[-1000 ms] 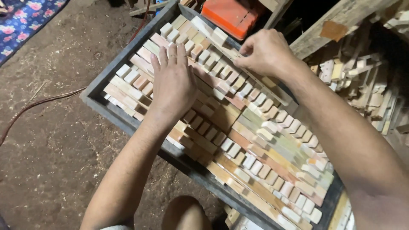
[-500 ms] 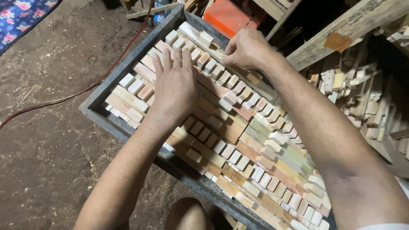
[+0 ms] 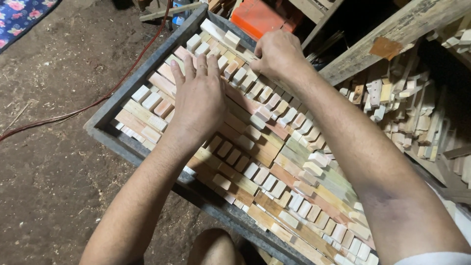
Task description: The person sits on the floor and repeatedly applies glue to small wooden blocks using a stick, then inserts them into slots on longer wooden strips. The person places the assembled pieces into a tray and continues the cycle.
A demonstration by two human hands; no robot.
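A dark grey tray (image 3: 125,145) holds several rows of small wooden blocks (image 3: 274,181), pale, pink and greenish, stacked flat and on end. My left hand (image 3: 198,100) lies flat, palm down, on the blocks near the tray's far left part, fingers together and stretched out. My right hand (image 3: 277,54) is at the tray's far rim, fingers curled down onto the blocks there; whether it grips a block is hidden. My knee (image 3: 211,248) shows below the tray's near edge.
An orange box (image 3: 257,17) sits beyond the tray's far end. A rough wooden beam (image 3: 387,46) runs along the right, with a heap of loose wood offcuts (image 3: 407,108) behind it. A red cable (image 3: 73,113) crosses the dirt floor at left. A floral cloth (image 3: 22,17) lies top left.
The view has shifted a little. My left hand stays flat on the blocks; my right hand has stayed at the far rim, curled over the blocks.
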